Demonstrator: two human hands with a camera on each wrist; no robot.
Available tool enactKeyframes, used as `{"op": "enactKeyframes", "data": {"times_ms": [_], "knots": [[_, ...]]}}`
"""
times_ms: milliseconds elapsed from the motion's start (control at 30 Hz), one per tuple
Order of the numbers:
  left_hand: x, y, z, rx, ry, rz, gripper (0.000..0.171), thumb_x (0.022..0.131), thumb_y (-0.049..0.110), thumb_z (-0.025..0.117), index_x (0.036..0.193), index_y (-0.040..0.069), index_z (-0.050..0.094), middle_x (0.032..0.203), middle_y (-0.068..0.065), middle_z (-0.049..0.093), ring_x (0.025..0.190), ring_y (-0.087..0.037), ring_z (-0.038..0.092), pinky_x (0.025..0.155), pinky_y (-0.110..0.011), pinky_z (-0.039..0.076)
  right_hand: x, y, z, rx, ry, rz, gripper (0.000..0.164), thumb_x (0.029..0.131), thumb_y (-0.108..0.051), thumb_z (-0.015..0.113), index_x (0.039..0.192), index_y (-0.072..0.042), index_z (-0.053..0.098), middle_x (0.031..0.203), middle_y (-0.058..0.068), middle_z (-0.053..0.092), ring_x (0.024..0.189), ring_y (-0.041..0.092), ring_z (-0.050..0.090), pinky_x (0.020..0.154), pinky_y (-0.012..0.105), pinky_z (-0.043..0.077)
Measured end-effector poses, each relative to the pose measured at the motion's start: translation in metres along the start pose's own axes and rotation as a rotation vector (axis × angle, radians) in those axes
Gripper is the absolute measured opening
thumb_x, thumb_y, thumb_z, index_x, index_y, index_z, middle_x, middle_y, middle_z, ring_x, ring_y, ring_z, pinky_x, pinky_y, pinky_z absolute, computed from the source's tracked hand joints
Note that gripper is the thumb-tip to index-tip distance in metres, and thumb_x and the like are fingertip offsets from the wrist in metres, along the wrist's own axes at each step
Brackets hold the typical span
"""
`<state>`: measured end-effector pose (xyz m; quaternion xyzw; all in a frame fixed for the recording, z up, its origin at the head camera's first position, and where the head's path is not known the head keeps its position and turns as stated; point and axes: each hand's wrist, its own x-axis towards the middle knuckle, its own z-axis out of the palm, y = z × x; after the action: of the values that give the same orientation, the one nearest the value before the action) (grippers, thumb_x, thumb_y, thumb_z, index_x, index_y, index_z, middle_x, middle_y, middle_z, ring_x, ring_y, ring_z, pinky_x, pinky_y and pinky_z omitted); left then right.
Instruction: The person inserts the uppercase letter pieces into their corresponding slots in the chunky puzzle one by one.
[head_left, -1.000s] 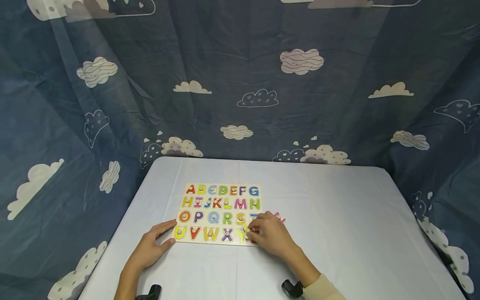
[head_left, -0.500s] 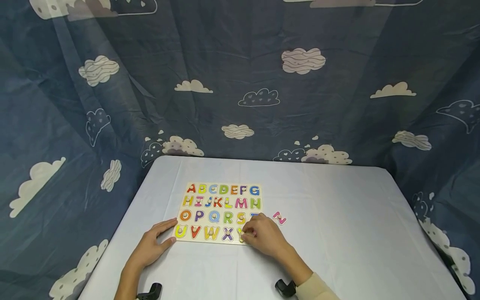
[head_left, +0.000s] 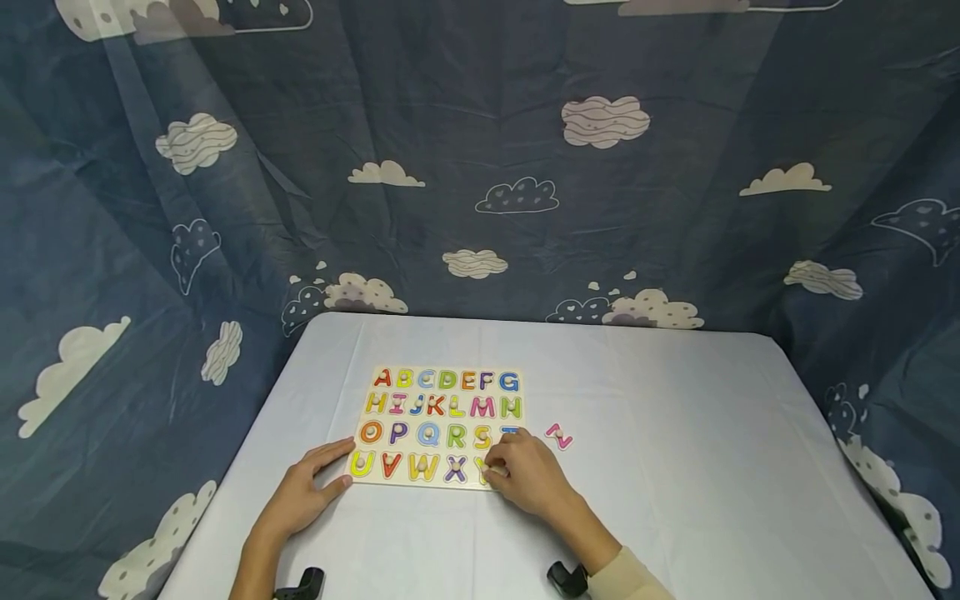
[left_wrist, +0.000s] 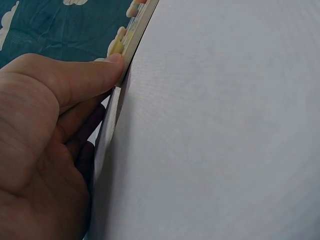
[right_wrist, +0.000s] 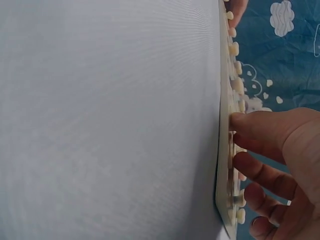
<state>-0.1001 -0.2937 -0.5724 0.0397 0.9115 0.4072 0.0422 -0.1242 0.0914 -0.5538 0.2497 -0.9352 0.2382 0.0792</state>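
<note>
A wooden alphabet puzzle board (head_left: 442, 450) with colourful knobbed letters lies on the white table. My right hand (head_left: 534, 473) is over its lower right corner, pinching the yellow letter Y piece (head_left: 480, 471) at its slot in the bottom row; the hand hides most of the Y and the slot beside it. In the right wrist view, the thumb (right_wrist: 240, 121) is at the board's face among the knobs. My left hand (head_left: 303, 492) steadies the board's left edge, thumb and fingers extended. To the right of the board lies a pink letter Z piece (head_left: 558, 436).
White cloth covers the table (head_left: 675, 467). A dark blue curtain (head_left: 450, 225) with cloud prints hangs behind and at both sides. Black wrist-worn gear (head_left: 567, 579) shows near each wrist at the front.
My right hand has moved a little left, carrying the Y piece to its slot, and has stayed there for the last half second. The Z piece came into full view. My left hand has kept still.
</note>
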Motion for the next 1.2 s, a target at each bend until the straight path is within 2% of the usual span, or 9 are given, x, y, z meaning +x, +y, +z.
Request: {"op": "enactKeyframes", "data": {"times_ms": [267,467,867,1200], "knots": [[0.000,-0.001,0.001,-0.012,0.001,0.008,0.060,0.092,0.023,0.078,0.148,0.018,0.058,0.157,-0.004,0.052,0.151,-0.037,0.037,0.122,-0.064,0.028,-0.003,0.002,0.000,0.033,0.006,0.022,0.016,0.080,-0.026,0.087,0.091,-0.018,0.079,0.077,-0.014,0.059,0.076,0.005,0.047,0.067,0.021,0.043],[-0.001,-0.002,0.001,-0.027,0.003,0.026,0.059,0.092,0.024,0.078,0.147,0.017,0.058,0.156,-0.005,0.052,0.151,-0.037,0.038,0.122,-0.063,0.029,-0.007,0.007,-0.008,0.074,0.005,0.080,0.017,0.082,-0.026,0.086,0.096,-0.019,0.079,0.082,-0.013,0.066,0.078,0.004,0.050,0.068,0.021,0.046],[-0.001,0.000,-0.001,-0.023,0.005,0.028,0.059,0.092,0.025,0.078,0.147,0.018,0.058,0.157,-0.005,0.052,0.151,-0.039,0.037,0.122,-0.065,0.028,-0.011,0.034,-0.029,0.080,0.051,0.243,0.015,0.086,-0.023,0.084,0.099,-0.017,0.079,0.079,-0.016,0.061,0.078,0.007,0.050,0.069,0.026,0.046],[-0.002,-0.001,0.000,-0.024,0.012,0.050,0.059,0.091,0.024,0.079,0.146,0.016,0.059,0.155,-0.005,0.054,0.150,-0.037,0.039,0.121,-0.063,0.031,-0.018,0.058,-0.037,0.042,0.128,0.280,0.012,0.086,-0.017,0.083,0.097,-0.013,0.079,0.075,-0.010,0.062,0.075,0.010,0.051,0.064,0.025,0.045]]}}
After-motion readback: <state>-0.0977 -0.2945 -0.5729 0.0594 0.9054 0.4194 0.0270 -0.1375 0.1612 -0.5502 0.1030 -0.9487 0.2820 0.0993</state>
